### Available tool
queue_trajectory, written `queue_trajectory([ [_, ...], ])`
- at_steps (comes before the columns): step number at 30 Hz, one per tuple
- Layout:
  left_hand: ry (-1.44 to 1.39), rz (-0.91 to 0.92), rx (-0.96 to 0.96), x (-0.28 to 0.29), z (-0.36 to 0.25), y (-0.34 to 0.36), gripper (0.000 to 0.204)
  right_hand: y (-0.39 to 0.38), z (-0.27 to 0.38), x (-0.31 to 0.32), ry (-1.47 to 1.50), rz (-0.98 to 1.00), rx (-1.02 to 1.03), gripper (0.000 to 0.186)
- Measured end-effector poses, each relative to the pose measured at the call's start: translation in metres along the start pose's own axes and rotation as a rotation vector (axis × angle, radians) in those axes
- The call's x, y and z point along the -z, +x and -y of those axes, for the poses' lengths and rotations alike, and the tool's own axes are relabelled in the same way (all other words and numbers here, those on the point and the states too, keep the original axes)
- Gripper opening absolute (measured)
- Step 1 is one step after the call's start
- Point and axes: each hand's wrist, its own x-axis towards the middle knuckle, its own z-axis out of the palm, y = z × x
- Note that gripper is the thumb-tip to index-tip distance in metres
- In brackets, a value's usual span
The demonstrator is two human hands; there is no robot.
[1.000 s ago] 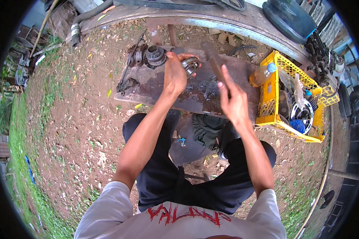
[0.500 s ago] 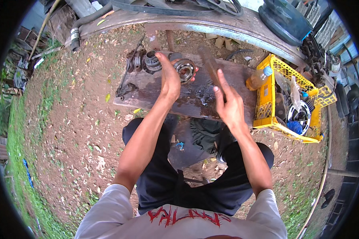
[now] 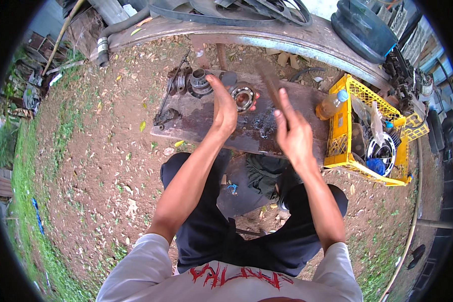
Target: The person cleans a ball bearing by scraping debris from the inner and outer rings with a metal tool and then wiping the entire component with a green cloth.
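Note:
My left hand (image 3: 223, 108) is closed around a round metal part with a ball bearing (image 3: 237, 99), its ring and balls facing up and to the right. Fingertips show at the bearing's far edge; most of the part's body is hidden behind the palm. In my right hand (image 3: 294, 132) is a brown bar-shaped tool (image 3: 270, 80), gripped with the index finger stretched along it. Motion blurs its far end, so its exact kind is unclear. The tool stands apart from the bearing, above a dark wooden board (image 3: 302, 113). A dark wet-looking patch (image 3: 263, 122) lies between the hands.
Greasy metal parts (image 3: 199, 82), a thin rod (image 3: 173, 84) and a small dark piece (image 3: 166, 116) lie at the board's left. At right stands a yellow crate (image 3: 340, 133) of parts, beside a bottle (image 3: 331, 105) of amber liquid. Behind runs a bench (image 3: 267, 38) with black belts.
The whole view has shifted slightly, so things appear lower and to the right. The bearing part has come a little nearer and turned slightly in my left hand. Both grips stay the same.

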Motion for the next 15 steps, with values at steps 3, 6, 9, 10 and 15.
queue_trajectory([
  [3, 0.082, 0.076, -0.032, 0.022, -0.005, 0.009, 0.118, 0.000, 0.013, -0.001, 0.173, -0.046, 0.102, 0.054],
  [6, 0.153, -0.189, -0.170, -0.008, 0.003, -0.006, 0.118, -0.010, 0.009, -0.007, 0.083, -0.008, 0.113, 0.054],
  [9, 0.034, 0.051, -0.047, -0.002, -0.006, -0.007, 0.115, 0.003, -0.002, 0.002, 0.028, -0.049, -0.033, 0.055],
  [10, -0.025, 0.281, -0.065, 0.032, -0.001, 0.010, 0.113, 0.002, 0.013, -0.002, 0.107, -0.040, 0.052, 0.055],
  [15, -0.261, -0.119, -0.114, -0.006, 0.000, 0.004, 0.107, -0.003, 0.008, 0.000, 0.030, 0.008, 0.019, 0.053],
])
